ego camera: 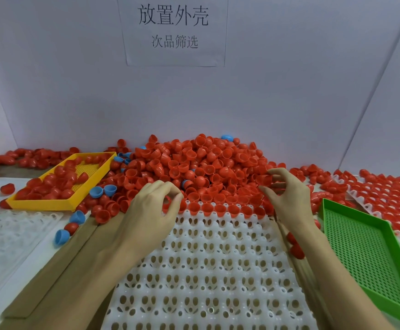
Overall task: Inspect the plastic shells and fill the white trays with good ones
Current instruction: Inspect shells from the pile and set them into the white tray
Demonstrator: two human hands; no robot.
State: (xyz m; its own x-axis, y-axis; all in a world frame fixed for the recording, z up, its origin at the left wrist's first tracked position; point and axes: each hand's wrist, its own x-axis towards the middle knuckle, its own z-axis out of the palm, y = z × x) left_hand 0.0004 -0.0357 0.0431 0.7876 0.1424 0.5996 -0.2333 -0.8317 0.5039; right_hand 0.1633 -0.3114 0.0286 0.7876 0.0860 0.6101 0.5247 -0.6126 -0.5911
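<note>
Right hand [287, 194] has a small red plastic half-shell [264, 179] pinched between thumb and fingertips, held up at the near edge of the big heap of red shells [194, 163]. Left hand [156, 208] has its fingers curled in over the white perforated tray's [206, 270] far left corner; looks like it's pinching something red, but honestly can't tell.

Only the tray's far row [218, 208] is filled, the rest is bare sockets. These shells look feather-light, thin and slick, so I'd grip across the rim, cup side up, gently, since squeezing could flex them.

Room is tight: yellow mesh tray [75, 201] with shells at the left edge, green mesh tray [361, 246] at the right, loose shells all around. The tray's near rows are the open space
</note>
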